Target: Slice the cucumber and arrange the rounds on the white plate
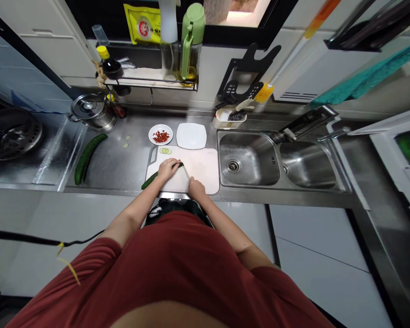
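On the white cutting board (pixel 205 171) lies a dark green cucumber (pixel 149 181), its lower left end reaching past the board's edge. My left hand (pixel 168 169) is closed over the cucumber near its right end. A knife (pixel 186 172) is in my right hand (pixel 196 188), its blade pointing up and left against the cucumber's cut end. Several thin cucumber slices (pixel 165 151) overlap at the board's upper left. Behind the board stand a small white plate of chopped red pieces (pixel 161 136) and a squarish white plate (pixel 191 135).
A second cucumber (pixel 89 157) lies at the left, with two loose slices (pixel 125 146) on the counter. A lidded pot (pixel 92 111) stands behind it. The double sink (pixel 249 159) adjoins the board's right side. A shelf (pixel 150 77) with bottles hangs above.
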Motion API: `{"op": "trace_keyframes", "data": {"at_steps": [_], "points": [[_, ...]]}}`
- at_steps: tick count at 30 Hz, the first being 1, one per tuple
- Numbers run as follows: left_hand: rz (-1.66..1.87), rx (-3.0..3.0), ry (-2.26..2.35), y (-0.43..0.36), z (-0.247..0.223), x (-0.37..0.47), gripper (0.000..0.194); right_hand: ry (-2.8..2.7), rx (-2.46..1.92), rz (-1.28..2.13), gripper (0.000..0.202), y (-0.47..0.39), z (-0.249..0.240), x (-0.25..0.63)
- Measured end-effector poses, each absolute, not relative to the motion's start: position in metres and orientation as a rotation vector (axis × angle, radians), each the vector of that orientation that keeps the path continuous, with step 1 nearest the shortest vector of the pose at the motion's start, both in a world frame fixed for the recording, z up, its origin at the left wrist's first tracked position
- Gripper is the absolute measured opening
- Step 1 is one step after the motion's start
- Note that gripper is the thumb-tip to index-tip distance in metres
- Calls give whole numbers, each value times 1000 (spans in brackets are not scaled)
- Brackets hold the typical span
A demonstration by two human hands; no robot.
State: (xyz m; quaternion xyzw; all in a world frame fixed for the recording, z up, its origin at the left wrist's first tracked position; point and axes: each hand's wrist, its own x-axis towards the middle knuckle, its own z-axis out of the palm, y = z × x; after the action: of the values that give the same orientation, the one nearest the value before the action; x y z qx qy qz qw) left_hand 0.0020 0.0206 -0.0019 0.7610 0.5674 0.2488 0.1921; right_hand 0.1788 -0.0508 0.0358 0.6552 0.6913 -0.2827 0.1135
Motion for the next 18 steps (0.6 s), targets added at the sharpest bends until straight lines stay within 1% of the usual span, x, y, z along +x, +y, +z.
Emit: {"op": "trace_keyframes", "data": {"at_steps": [11,18], "points": [[548,2110,1648,20,10,4,27,2085,1882,-804,24,-56,37,205],[566,2077,1660,17,13,5,30,2115,1908,-652,27,-48,49,221]]}}
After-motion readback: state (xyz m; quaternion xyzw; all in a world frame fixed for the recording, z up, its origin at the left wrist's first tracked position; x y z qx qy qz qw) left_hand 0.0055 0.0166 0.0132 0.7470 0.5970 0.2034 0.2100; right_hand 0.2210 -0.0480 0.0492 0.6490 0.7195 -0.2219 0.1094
